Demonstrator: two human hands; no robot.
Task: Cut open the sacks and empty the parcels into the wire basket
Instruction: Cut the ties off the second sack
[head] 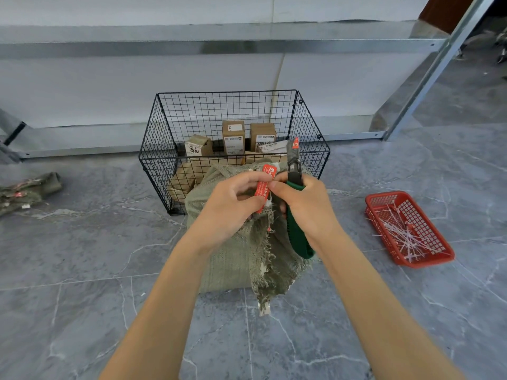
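Green woven sack (pixel 238 256) stands on the tiled floor (pixel 82 283), dead centre, frayed mouth flopping toward 5 o'clock. It leans against the front of the basket (pixel 153 138), probably so the contents can be tipped straight over.

Left hand (pixel 233 207): fingers and thumb curled, pinching the orange tag (pixel 262 187) at the sack's neck. Judged purpose: hold the neck taut and steady.

Right hand (pixel 304 207): fist wrapped round the green handle of the cutter (pixel 297 237), head pointing to 12 o'clock, away from both wrists. Thumb and forefinger also touch the tag. Whether the neck tie is cut yet, cannot tell; cloth hides it.

Red tray (pixel 428 260) at 3 o'clock of the sack, on the cutter side, holds a heap of white ties (pixel 406 237). Likely the bin for cut-off ties.

Basket at 12 o'clock, touching the sack. Brown parcels (pixel 233 138) already lie inside, several upright at the back wall. This sack not yet emptied.

Spent sacks (pixel 27 187) lie flat at 9 o'clock, well apart. Metal rack (pixel 219 46) runs behind the basket.
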